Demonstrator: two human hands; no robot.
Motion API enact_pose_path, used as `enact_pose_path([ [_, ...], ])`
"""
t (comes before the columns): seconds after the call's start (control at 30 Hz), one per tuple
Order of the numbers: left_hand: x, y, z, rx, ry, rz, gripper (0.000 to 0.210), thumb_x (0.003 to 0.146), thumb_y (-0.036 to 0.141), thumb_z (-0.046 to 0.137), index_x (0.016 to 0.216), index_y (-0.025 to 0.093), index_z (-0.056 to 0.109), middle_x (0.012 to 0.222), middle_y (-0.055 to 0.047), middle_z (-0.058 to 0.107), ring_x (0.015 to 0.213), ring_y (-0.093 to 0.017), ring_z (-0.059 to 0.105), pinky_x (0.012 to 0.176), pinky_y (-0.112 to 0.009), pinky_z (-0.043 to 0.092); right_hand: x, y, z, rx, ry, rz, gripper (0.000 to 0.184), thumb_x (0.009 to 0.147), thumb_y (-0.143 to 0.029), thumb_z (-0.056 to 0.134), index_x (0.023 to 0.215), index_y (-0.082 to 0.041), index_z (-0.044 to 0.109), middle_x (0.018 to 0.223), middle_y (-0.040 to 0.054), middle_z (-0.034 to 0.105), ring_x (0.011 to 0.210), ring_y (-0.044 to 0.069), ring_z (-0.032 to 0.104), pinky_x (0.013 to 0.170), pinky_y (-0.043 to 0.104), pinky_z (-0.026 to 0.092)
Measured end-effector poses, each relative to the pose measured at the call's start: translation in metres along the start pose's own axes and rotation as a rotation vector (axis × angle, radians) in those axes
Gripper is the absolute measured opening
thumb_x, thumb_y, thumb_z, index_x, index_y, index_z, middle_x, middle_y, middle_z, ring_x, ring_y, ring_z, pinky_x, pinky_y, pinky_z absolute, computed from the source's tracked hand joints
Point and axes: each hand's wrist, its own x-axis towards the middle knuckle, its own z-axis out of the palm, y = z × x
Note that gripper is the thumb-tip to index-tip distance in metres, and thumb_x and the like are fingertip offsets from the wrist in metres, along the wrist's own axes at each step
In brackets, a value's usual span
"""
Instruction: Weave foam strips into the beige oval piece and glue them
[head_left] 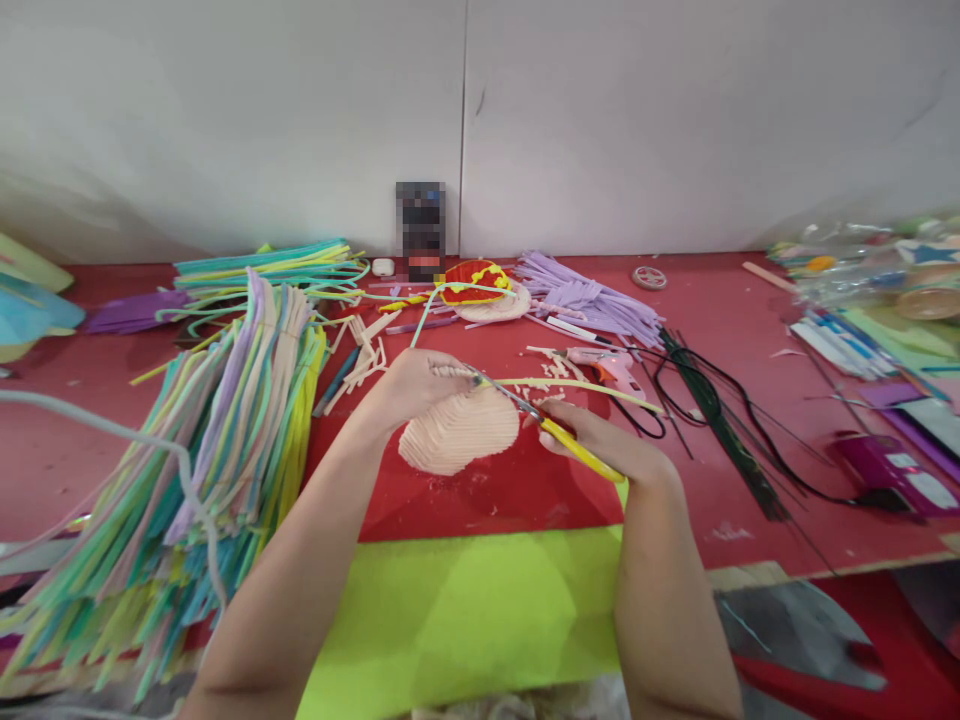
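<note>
My left hand (pixel 426 385) is closed in a pinch on pipe cleaners. One pale green pipe cleaner (pixel 424 318) rises from it and bends over to the right; a yellow-green length (pixel 577 384) runs rightward past the blades. In my right hand (pixel 574 428) are scissors (pixel 574 448) with yellow handles, their blades reaching the pipe cleaner beside my left fingertips. Whether the blades are closed on it, I cannot make out. Below both hands lies a beige ribbed piece (pixel 465 432) made of rows of pipe cleaners, its upper edge partly covered by my left hand.
A large heap of coloured pipe cleaners (pixel 225 420) fills the left side. Behind are a red and yellow piece (pixel 474 284), a purple bundle (pixel 592 295) and an upright phone (pixel 421 230). To the right sit a pink glue gun (pixel 611 370), black cable and dark green stems (pixel 724 435).
</note>
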Motion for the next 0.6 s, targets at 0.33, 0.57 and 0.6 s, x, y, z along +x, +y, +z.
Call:
enact_pose_path([
  [0.33, 0.0008, 0.002, 0.0033, 0.026, 0.036, -0.006, 0.014, 0.071, 0.031, 0.069, 0.078, 0.02, 0.074, 0.078, -0.002, 0.074, 0.073, -0.015, 0.065, 0.064, -0.023, 0.047, -0.0001, -0.0023, -0.0013, 0.01, 0.002, -0.034, 0.048, 0.081, -0.056, 0.053, 0.114, -0.022, 0.058, 0.115, 0.0096, 0.064, 0.109, 0.027, 0.058, 0.095, 0.04, 0.044],
  [0.57, 0.0036, -0.0034, 0.0039, 0.012, 0.013, 0.006, 0.014, 0.071, 0.032, 0.068, 0.077, 0.02, 0.074, 0.077, -0.002, 0.073, 0.073, -0.015, 0.065, 0.065, -0.023, 0.047, 0.0004, 0.0005, 0.0, -0.012, 0.0, -0.017, 0.051, 0.082, -0.058, 0.051, 0.117, -0.02, 0.055, 0.119, 0.0112, 0.061, 0.109, 0.027, 0.057, 0.096, 0.041, 0.043],
  [0.6, 0.0038, -0.0032, 0.004, 0.018, 0.009, 0.008, 0.014, 0.072, 0.032, 0.068, 0.076, 0.02, 0.074, 0.077, -0.002, 0.073, 0.073, -0.015, 0.065, 0.065, -0.023, 0.047, 0.0005, 0.002, 0.0008, -0.017, -0.001, -0.01, 0.053, 0.082, -0.058, 0.052, 0.119, -0.02, 0.054, 0.121, 0.0119, 0.06, 0.111, 0.028, 0.057, 0.098, 0.042, 0.043],
])
